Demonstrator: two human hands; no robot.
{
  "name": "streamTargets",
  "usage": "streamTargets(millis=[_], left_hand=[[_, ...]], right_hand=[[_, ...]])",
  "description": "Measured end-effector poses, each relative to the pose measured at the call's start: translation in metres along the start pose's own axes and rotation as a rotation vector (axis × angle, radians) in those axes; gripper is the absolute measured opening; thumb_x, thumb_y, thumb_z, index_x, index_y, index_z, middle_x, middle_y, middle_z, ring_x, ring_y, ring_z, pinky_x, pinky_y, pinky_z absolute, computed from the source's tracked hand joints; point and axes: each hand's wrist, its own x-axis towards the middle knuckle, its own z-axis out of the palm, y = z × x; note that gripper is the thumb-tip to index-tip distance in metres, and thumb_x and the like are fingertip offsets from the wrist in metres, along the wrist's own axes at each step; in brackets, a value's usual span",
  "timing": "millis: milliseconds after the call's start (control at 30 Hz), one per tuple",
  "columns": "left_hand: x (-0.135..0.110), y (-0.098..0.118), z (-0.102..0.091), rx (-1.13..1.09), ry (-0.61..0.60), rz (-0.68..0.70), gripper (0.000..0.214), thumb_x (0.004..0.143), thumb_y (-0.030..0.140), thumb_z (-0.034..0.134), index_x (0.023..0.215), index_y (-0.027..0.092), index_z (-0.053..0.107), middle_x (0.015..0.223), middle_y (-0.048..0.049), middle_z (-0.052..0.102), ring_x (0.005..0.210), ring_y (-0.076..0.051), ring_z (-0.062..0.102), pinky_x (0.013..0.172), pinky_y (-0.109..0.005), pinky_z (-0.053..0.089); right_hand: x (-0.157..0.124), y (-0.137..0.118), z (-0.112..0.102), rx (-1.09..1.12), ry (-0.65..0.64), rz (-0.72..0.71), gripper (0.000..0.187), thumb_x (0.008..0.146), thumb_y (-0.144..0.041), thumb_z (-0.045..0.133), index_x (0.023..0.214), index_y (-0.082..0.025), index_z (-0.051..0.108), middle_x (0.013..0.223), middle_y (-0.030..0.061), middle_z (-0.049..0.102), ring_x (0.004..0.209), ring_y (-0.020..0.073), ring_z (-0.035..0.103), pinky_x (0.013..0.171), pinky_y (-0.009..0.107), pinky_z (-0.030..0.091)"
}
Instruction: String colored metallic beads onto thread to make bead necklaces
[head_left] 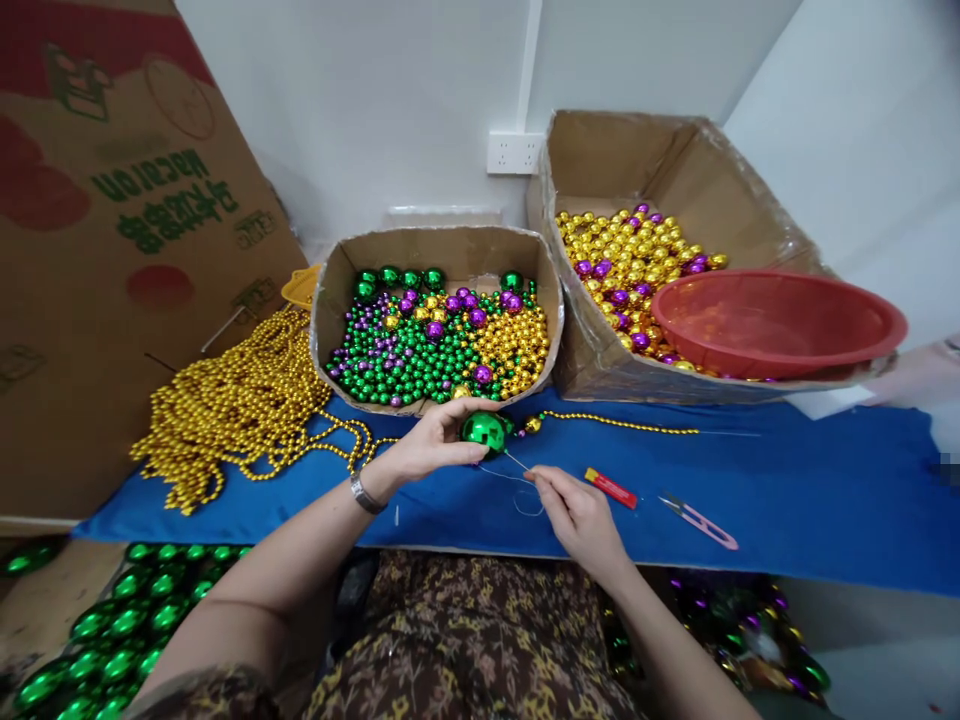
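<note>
In the head view my left hand (439, 440) is closed around a large shiny green bead (484, 432), thumb below and fingers above. My right hand (574, 515) pinches a thin pale thread (517, 461) that runs up to the bead's lower right side; whether a needle is on it I cannot tell. A loose loop of thread lies on the blue cloth under the hands. Just right of the green bead, small coloured beads and a gold bead (533, 425) lead into a strand of small gold beads (615, 422), laid out to the right.
Behind my hands stands a cardboard box of mixed beads (555, 350). A larger box (600, 375) holds gold and purple beads and a red basin (780, 318). Gold bead strands (240, 400) pile up left. A red lighter (611, 488) and pink thread snips (701, 520) lie right on the blue cloth (810, 500).
</note>
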Motion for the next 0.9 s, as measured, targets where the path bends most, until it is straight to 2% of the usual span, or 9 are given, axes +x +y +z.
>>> streamTargets(millis=[267,467,700,900], left_hand=[[-0.0018,-0.0038,0.0047,-0.129,0.02,-0.035,0.054,0.072,0.025,0.078,0.124,0.022,0.061,0.094,-0.0047,0.063,0.078,-0.014,0.058,0.068,-0.025,0.049],[-0.004,-0.0043,0.0054,-0.105,0.015,-0.02,0.055,0.072,0.02,0.078,0.124,0.024,0.061,0.099,-0.005,0.064,0.082,-0.015,0.059,0.072,-0.027,0.05],[-0.0043,-0.0033,0.0064,-0.157,0.023,-0.033,0.058,0.071,0.02,0.079,0.125,0.022,0.059,0.103,-0.0059,0.063,0.086,-0.016,0.059,0.074,-0.027,0.051],[-0.0054,-0.0052,0.0054,-0.122,0.019,-0.016,0.054,0.071,0.019,0.079,0.121,0.021,0.059,0.11,-0.0078,0.063,0.092,-0.017,0.059,0.076,-0.026,0.05]], right_hand=[[-0.0002,-0.0002,0.0024,-0.067,0.019,-0.033,0.023,0.096,-0.021,0.044,0.101,-0.02,0.067,0.094,0.0059,0.075,0.084,0.0181,0.073,0.076,0.027,0.06],[-0.0017,0.0001,0.0022,-0.058,0.005,-0.029,0.023,0.097,-0.021,0.044,0.102,-0.02,0.066,0.097,0.0063,0.075,0.085,0.0185,0.073,0.076,0.028,0.059],[-0.0026,-0.0004,0.002,0.011,-0.049,0.043,0.022,0.097,-0.023,0.045,0.099,-0.021,0.067,0.095,0.005,0.075,0.078,0.0169,0.072,0.072,0.025,0.057],[-0.0037,0.0017,0.0037,0.021,-0.04,0.039,0.023,0.097,-0.024,0.044,0.1,-0.021,0.067,0.095,0.0053,0.075,0.082,0.0177,0.072,0.075,0.025,0.057]])
